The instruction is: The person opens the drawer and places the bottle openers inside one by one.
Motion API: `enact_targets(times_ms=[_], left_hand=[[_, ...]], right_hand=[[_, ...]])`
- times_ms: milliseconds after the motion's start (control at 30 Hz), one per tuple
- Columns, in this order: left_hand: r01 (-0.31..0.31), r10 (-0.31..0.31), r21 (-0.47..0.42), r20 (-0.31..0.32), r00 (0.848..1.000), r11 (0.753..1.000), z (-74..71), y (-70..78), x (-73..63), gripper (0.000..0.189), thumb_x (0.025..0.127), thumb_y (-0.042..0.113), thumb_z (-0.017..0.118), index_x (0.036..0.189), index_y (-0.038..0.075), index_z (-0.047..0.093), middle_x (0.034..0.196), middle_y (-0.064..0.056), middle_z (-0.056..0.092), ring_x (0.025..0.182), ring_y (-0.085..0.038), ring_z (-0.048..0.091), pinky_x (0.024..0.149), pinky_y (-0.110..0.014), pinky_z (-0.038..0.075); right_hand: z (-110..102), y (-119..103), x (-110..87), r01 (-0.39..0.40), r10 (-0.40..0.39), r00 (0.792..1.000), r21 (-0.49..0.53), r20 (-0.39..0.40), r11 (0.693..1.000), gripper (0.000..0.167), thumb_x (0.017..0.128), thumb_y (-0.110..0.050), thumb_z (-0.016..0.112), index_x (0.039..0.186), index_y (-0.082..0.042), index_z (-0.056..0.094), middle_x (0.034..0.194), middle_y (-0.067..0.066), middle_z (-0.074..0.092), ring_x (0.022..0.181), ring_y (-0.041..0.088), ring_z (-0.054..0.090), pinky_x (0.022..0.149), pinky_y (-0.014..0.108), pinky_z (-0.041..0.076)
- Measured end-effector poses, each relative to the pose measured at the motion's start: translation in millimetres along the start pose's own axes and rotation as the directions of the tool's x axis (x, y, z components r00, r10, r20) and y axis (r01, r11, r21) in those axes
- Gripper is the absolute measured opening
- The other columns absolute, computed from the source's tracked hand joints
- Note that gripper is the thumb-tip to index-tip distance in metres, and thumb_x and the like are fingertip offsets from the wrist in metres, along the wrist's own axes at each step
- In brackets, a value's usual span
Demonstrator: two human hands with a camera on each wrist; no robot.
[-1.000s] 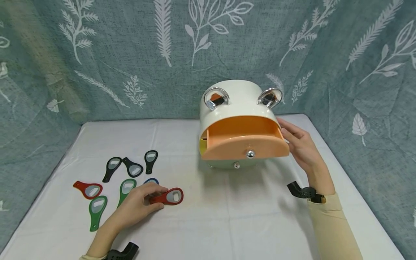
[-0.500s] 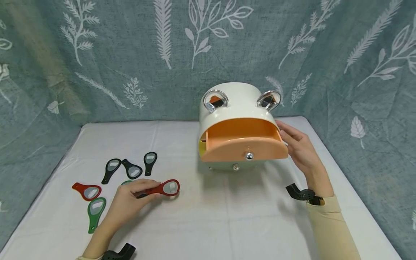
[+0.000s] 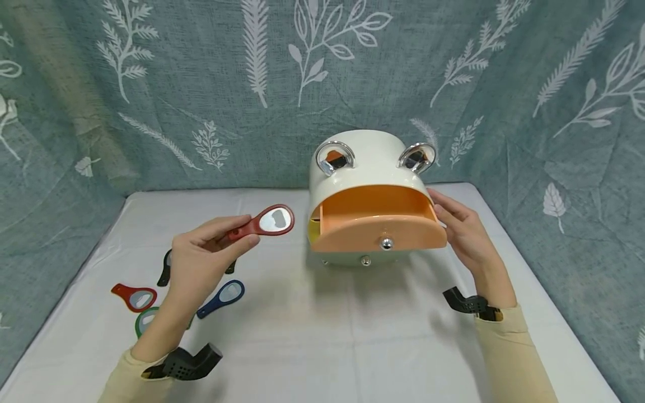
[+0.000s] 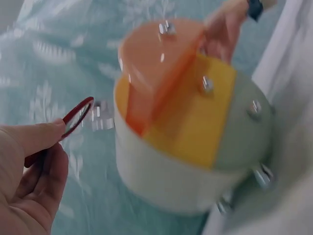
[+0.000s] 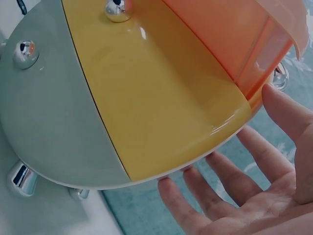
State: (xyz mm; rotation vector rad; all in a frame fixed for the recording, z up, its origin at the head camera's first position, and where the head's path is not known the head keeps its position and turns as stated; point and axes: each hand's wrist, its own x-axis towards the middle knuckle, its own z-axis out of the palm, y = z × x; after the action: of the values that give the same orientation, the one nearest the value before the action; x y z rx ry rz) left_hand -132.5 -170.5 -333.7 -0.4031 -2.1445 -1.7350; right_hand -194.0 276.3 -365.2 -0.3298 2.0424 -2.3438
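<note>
Red bottle opener (image 3: 134, 296) lies leftmost on the table (image 3: 287, 347). Your left grip (image 3: 201, 257) pinches a second red opener (image 3: 258, 224) by its handle, above the table and left of the frog-like cabinet (image 3: 370, 162), whose orange drawer (image 3: 350, 232) stands extended. Your right grip (image 3: 463, 229), fingers loosely spread, touches the cabinet's right side.

Red bottle opener (image 3: 257, 225); cream cabinet (image 3: 370, 159) with peach top drawer (image 3: 353, 235), yellow middle drawer (image 5: 146, 98), grey-green bottom drawer (image 5: 58, 112); white surface (image 3: 302, 352); teal curtain (image 3: 201, 67), white leaf pattern.
</note>
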Motion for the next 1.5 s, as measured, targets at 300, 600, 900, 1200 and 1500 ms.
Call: enact_targets(times_ms=[300,600,900,1200,1500], left_hand=[[-0.143,0.158,-0.103,0.156,0.975,0.984,55.3,24.0,43.1,0.029,0.081,0.007,0.082,0.109,0.008,0.077,0.097,-0.006,0.072,0.084,-0.02,0.064,0.077,-0.028,0.056],[-0.076,0.113,-0.123,0.324,0.939,0.989,90.7,29.1,64.0,0.028,0.08,0.014,0.084,0.107,0.008,0.077,0.095,-0.001,0.073,0.079,-0.02,0.068,0.071,-0.032,0.057],[-0.125,0.14,-0.066,0.357,0.924,0.99,105.4,35.0,70.7,0.027,0.079,0.016,0.085,0.104,0.009,0.078,0.088,0.002,0.072,0.074,-0.016,0.066,0.064,-0.029,0.055],[-0.171,0.186,-0.075,0.355,0.916,0.982,111.7,35.8,76.5,0.027,0.079,0.011,0.085,0.104,0.005,0.077,0.091,0.001,0.072,0.077,-0.013,0.068,0.071,-0.03,0.058],[-0.212,0.233,-0.098,0.324,0.917,0.972,103.6,35.3,78.5,0.027,0.08,0.008,0.083,0.105,0.003,0.075,0.095,-0.003,0.072,0.083,-0.013,0.068,0.077,-0.03,0.057]], right_hand=[[-1.4,0.1,-1.7,0.003,-0.003,1.0,0.004,0.006,1.0,0.045,0.102,-0.015,0.056,0.147,-0.009,0.048,0.153,0.006,0.038,0.136,0.023,0.037,0.096,0.026,0.047],[0.1,2.2,-2.1,0.006,-0.006,1.0,-0.004,0.003,1.0,0.044,0.102,-0.014,0.055,0.146,-0.009,0.049,0.15,0.006,0.043,0.136,0.023,0.037,0.097,0.026,0.047],[-1.8,2.2,1.4,0.002,-0.002,1.0,-0.026,-0.005,1.0,0.044,0.102,-0.016,0.056,0.145,-0.01,0.05,0.15,0.006,0.043,0.134,0.023,0.041,0.096,0.027,0.048],[-2.7,0.7,4.1,-0.008,0.007,1.0,-0.032,-0.013,0.999,0.045,0.102,-0.016,0.056,0.146,-0.01,0.049,0.15,0.006,0.043,0.134,0.023,0.039,0.096,0.027,0.048],[-1.6,-1.1,6.5,-0.02,0.02,1.0,-0.018,-0.019,1.0,0.046,0.102,-0.016,0.057,0.147,-0.01,0.048,0.151,0.006,0.042,0.136,0.025,0.037,0.096,0.028,0.048]])
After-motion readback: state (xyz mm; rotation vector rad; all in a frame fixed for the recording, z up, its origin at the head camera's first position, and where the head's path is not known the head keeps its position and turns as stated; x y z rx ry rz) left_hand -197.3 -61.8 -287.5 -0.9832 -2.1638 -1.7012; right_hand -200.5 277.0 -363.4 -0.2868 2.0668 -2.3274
